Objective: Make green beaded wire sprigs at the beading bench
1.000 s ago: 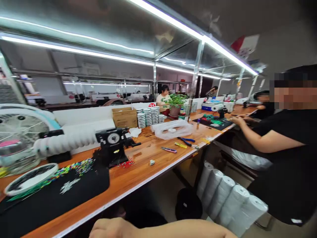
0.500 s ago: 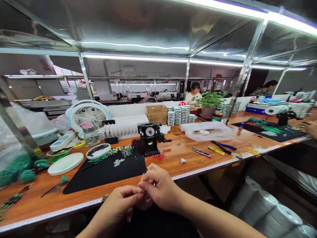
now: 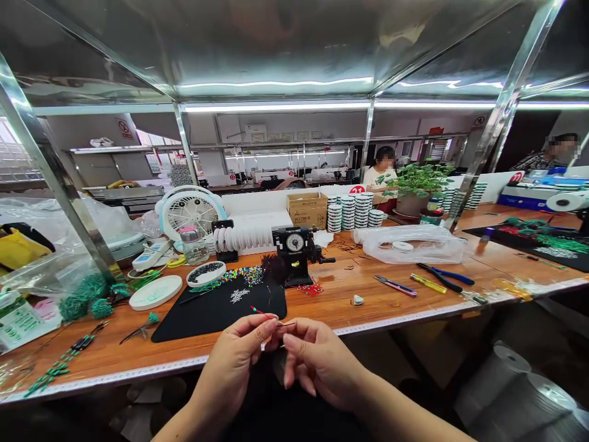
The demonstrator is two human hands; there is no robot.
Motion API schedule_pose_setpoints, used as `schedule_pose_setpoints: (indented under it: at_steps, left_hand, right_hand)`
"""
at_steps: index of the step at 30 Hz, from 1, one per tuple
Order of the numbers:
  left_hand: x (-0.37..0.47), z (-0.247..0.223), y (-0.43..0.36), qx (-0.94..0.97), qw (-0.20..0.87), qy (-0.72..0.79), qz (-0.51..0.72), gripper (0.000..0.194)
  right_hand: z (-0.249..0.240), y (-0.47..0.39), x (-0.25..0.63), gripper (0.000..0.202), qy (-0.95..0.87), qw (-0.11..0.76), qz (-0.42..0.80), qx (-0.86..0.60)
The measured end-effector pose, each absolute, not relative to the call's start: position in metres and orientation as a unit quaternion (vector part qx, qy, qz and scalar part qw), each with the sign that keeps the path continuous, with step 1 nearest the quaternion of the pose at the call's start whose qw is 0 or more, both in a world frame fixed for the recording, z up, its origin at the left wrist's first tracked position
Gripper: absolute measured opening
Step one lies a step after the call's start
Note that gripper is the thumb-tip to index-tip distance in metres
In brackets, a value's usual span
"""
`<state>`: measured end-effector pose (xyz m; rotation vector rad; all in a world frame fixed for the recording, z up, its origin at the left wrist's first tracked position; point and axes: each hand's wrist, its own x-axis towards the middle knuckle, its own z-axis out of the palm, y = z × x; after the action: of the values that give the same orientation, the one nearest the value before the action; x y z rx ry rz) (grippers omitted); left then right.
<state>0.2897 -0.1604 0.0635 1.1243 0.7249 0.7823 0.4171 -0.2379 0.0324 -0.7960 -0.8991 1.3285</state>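
Note:
My left hand [image 3: 237, 356] is closed in a pinch on a thin red piece with a green band [image 3: 260, 311], which sticks up past the fingertips over the table edge. Beside it, my right hand [image 3: 322, 362] pinches a thin dark wire [image 3: 288, 324] between thumb and forefinger, its other fingers loosely curled. The two hands nearly touch. Just beyond them lies a black mat [image 3: 216, 316] with a pile of small white pieces [image 3: 239, 296] and many coloured beads [image 3: 248, 276]. A black hand-cranked device with a dial [image 3: 295, 245] stands behind.
Right of the device lie scissors [image 3: 394, 286], a yellow tool [image 3: 427, 283] and blue-handled pliers [image 3: 446, 276]. A white dish of black pieces [image 3: 206, 274] and a white lid [image 3: 155, 292] sit left. A fan [image 3: 193, 212] stands behind. Co-workers sit across and at far right.
The view has turned left. My hands have opened apart slightly, and the red piece with the green band now shows above the left fingertips. The right hand has shifted rightward off the left.

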Motion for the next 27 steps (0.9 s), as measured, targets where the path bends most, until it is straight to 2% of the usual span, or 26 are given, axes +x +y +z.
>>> schedule_pose_setpoints:
  at_steps: [7, 13, 21, 25, 27]
  left_hand:
    - [0.293, 0.046, -0.171, 0.466, 0.761, 0.301, 0.337, 0.025]
    - [0.294, 0.039, -0.171, 0.484, 0.764, 0.272, 0.328, 0.024]
    - [0.287, 0.045, -0.165, 0.478, 0.76, 0.275, 0.345, 0.015]
    - [0.274, 0.055, -0.156, 0.429, 0.821, 0.254, 0.279, 0.01]
    - [0.269, 0.057, -0.153, 0.47, 0.813, 0.235, 0.253, 0.01]
  right_hand:
    - [0.026, -0.242, 0.402, 0.025, -0.263, 0.655, 0.648, -0.285]
    - [0.022, -0.244, 0.396, 0.03, -0.289, 0.606, 0.671, -0.314]
    - [0.016, -0.245, 0.404, 0.029, -0.325, 0.599, 0.649, -0.338]
    - [0.014, -0.25, 0.415, 0.027, -0.33, 0.587, 0.672, -0.308]
    - [0.014, -0.253, 0.418, 0.026, -0.322, 0.582, 0.688, -0.29]
